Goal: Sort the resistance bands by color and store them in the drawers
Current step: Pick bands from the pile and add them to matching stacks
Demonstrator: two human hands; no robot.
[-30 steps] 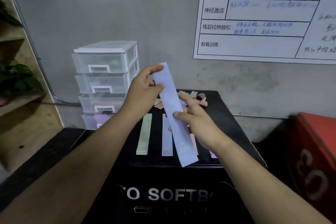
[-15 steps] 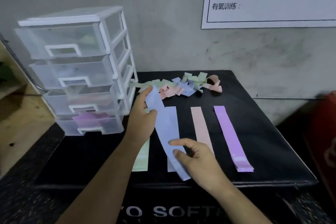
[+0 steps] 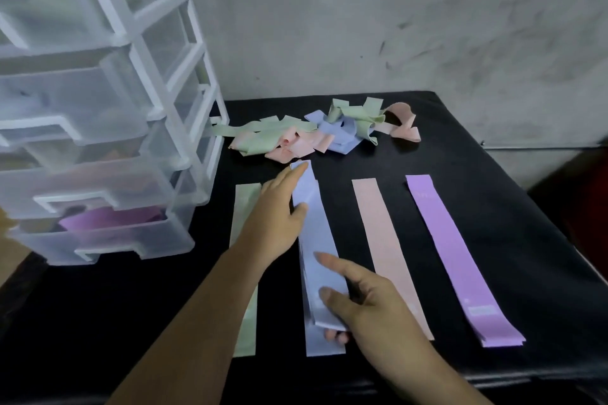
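view: head
left hand point(image 3: 276, 223): arm stretched forward, palm down, fingers straight and flat on far end of blue band point(image 3: 312, 233), thumb lying on it, not curled round it
right hand point(image 3: 371, 302): forearm from lower right, thumb and index on top of the band's near end, one fingertip showing under it; pinching the band
band place: on black table point(image 3: 510, 223), lying over lower blue band point(image 3: 325, 347), between green band point(image 3: 245, 204) and pink band point(image 3: 388, 256)
band axis: long axis runs near to far, far end leaning a bit left; roughly parallel with purple band point(image 3: 460, 256)
pile point(image 3: 312, 131): tangled green, pink and blue bands just past the far end
hidden: left arm covers middle of green band; right hand covers part of blue band's near end
hard to see: drawers point(image 3: 98, 141) blurred, cut off at top and left; purple in bottom one, rest unclear
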